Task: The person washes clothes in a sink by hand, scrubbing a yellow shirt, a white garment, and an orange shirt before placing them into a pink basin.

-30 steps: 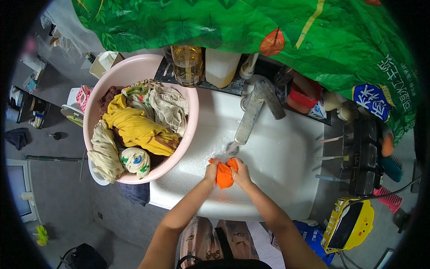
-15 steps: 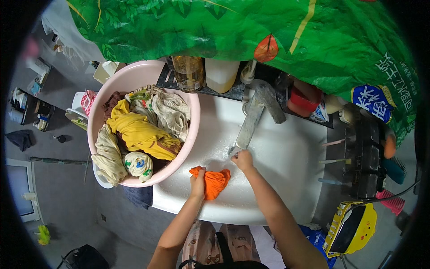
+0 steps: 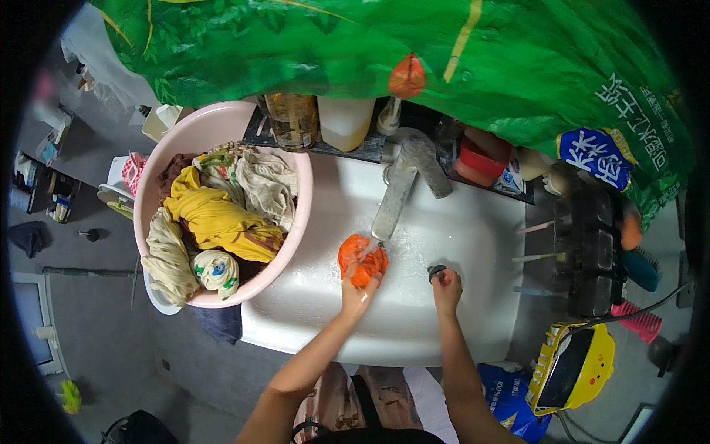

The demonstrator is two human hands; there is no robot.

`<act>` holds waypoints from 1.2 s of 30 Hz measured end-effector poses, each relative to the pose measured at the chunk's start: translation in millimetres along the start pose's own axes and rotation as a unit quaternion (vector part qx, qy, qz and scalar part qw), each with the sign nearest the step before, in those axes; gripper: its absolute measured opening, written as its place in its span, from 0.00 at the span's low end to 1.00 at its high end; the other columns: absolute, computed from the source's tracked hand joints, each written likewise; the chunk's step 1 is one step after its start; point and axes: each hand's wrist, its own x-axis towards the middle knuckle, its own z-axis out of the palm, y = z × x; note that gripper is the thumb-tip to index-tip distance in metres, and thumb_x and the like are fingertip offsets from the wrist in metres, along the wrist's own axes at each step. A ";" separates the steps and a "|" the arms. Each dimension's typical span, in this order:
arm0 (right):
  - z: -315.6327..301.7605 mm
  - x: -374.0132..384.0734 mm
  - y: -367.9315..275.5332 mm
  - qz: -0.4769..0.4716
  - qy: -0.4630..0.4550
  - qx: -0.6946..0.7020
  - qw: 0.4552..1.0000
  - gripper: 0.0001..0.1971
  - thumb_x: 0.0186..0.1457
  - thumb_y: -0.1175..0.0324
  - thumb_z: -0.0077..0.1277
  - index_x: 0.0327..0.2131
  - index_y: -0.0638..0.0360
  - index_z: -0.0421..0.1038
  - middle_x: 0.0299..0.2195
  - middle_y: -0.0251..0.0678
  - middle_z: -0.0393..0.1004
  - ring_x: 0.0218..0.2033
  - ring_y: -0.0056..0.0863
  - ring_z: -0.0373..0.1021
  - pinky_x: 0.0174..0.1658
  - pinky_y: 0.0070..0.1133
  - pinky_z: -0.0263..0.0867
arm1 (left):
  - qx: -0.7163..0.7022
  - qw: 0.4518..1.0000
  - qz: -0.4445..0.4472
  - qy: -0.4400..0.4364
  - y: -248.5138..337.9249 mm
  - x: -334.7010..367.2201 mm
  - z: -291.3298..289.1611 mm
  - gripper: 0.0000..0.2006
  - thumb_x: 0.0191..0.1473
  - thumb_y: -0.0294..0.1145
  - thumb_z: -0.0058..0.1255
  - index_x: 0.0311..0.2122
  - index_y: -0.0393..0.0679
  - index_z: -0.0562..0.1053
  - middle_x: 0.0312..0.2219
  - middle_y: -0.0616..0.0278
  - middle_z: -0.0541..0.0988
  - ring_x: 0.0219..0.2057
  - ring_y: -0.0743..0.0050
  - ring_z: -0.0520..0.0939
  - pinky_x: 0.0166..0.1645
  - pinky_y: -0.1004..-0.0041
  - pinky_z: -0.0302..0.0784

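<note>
Under the grey faucet (image 3: 392, 207) my left hand (image 3: 361, 291) holds a crumpled orange cloth (image 3: 358, 260), and a stream of water falls onto it. My right hand (image 3: 447, 290) is to the right of the faucet, above the white sink (image 3: 481, 259). Its fingers are closed on a small dark round thing (image 3: 437, 272), whose kind I cannot make out. Water splashes on the basin floor around the cloth.
On the sink's left side rests a pink basin (image 3: 302, 214) heaped with clothes (image 3: 222, 214). Bottles (image 3: 345, 122) and a red container (image 3: 482, 159) line the back ledge. A green plastic sheet (image 3: 296, 52) hangs over it. Brushes and a black rack (image 3: 588, 251) stand right.
Water now runs from the faucet. My left hand has carried the orange cloth up and right under the stream. My right hand has left the spout, moving right, with the dark thing now visible.
</note>
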 end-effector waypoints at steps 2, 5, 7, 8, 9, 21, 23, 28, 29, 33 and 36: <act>-1.6 -1.6 7.7 0.027 0.004 0.037 0.999 0.12 0.36 0.68 0.53 0.27 0.61 0.65 0.22 0.37 0.65 0.24 0.31 0.64 0.29 0.25 0.61 | 0.199 0.969 0.106 -0.098 -13.1 -3.6 -8.0 0.15 0.37 0.32 0.53 0.32 0.35 0.68 0.30 0.53 0.72 0.35 0.60 0.72 0.41 0.68 0.66; -6.8 -2.6 15.7 0.039 -0.002 0.031 0.999 0.12 0.36 0.69 0.52 0.28 0.61 0.65 0.22 0.38 0.65 0.27 0.33 0.63 0.32 0.26 0.60 | 0.424 0.862 0.150 -0.235 -12.0 -4.6 -14.0 0.15 0.34 0.35 0.54 0.28 0.36 0.70 0.32 0.53 0.70 0.35 0.55 0.70 0.41 0.62 0.64; -8.5 -1.7 17.4 0.011 -0.006 -0.014 1.000 0.13 0.36 0.69 0.52 0.29 0.61 0.64 0.24 0.38 0.65 0.30 0.34 0.63 0.35 0.27 0.59 | 0.537 0.812 0.066 -0.219 -15.8 -4.2 -12.6 0.19 0.34 0.38 0.54 0.31 0.36 0.69 0.35 0.54 0.69 0.37 0.58 0.69 0.40 0.60 0.63; -7.7 -1.5 18.6 -0.014 -0.007 -0.046 0.999 0.13 0.36 0.70 0.51 0.30 0.60 0.64 0.25 0.38 0.65 0.31 0.35 0.62 0.36 0.28 0.59 | 0.589 0.780 0.024 -0.208 -18.9 -4.0 -12.0 0.20 0.34 0.39 0.54 0.33 0.36 0.68 0.36 0.54 0.69 0.38 0.59 0.69 0.40 0.59 0.63; -8.9 -0.4 13.0 -0.040 -0.010 -0.079 0.996 0.13 0.36 0.70 0.51 0.31 0.60 0.64 0.25 0.38 0.65 0.32 0.35 0.62 0.37 0.28 0.58 | 0.607 0.773 0.007 -0.185 -15.3 -3.0 -7.5 0.27 0.35 0.41 0.54 0.43 0.40 0.64 0.42 0.55 0.66 0.44 0.61 0.65 0.42 0.55 0.62; 34.0 -39.5 -101.9 0.473 -0.350 0.449 0.672 0.28 0.50 0.42 0.27 0.45 0.52 0.57 0.46 0.32 0.61 0.45 0.29 0.60 0.46 0.31 0.56 | 0.089 0.984 -0.156 0.003 -66.2 19.7 -31.3 0.10 0.38 0.27 0.49 0.30 0.35 0.72 0.31 0.54 0.72 0.34 0.65 0.73 0.40 0.73 0.66; 49.0 -35.1 -100.8 0.458 -0.386 0.580 0.552 0.28 0.49 0.40 0.29 0.43 0.52 0.61 0.43 0.32 0.64 0.43 0.28 0.62 0.45 0.32 0.59 | 0.155 0.987 -0.038 0.005 -44.3 5.9 -24.1 0.09 0.37 0.25 0.49 0.28 0.35 0.71 0.30 0.54 0.72 0.33 0.63 0.72 0.40 0.72 0.66; 91.1 -26.1 -100.9 0.423 -0.447 0.670 0.415 0.18 0.53 0.53 0.33 0.40 0.54 0.63 0.38 0.33 0.67 0.41 0.27 0.64 0.44 0.25 0.61 | 0.195 0.977 0.087 -0.017 3.1 -9.2 -11.2 0.07 0.35 0.24 0.50 0.25 0.35 0.68 0.26 0.53 0.71 0.32 0.61 0.71 0.39 0.71 0.64; 95.8 -34.4 -99.4 0.411 -0.432 0.682 0.424 0.18 0.54 0.55 0.33 0.41 0.55 0.62 0.39 0.33 0.67 0.42 0.28 0.64 0.45 0.26 0.61 | 0.177 0.983 0.042 -0.010 0.3 -7.5 -16.1 0.08 0.35 0.24 0.50 0.25 0.35 0.68 0.25 0.53 0.71 0.32 0.61 0.71 0.39 0.71 0.64; 66.2 -50.2 -135.1 0.371 -0.299 0.642 0.601 0.16 0.54 0.63 0.30 0.44 0.56 0.60 0.41 0.34 0.66 0.44 0.30 0.62 0.49 0.27 0.58 | 0.329 0.939 0.104 -0.010 9.5 7.5 -40.0 0.15 0.38 0.30 0.50 0.35 0.39 0.67 0.34 0.50 0.69 0.37 0.54 0.69 0.43 0.64 0.63; 57.6 -47.5 -133.1 0.369 -0.323 0.650 0.581 0.21 0.54 0.54 0.29 0.45 0.56 0.60 0.42 0.36 0.65 0.43 0.31 0.63 0.48 0.28 0.59 | 0.415 0.879 0.208 -0.105 1.9 1.2 -41.2 0.20 0.39 0.35 0.50 0.41 0.42 0.66 0.42 0.44 0.63 0.43 0.46 0.65 0.47 0.59 0.60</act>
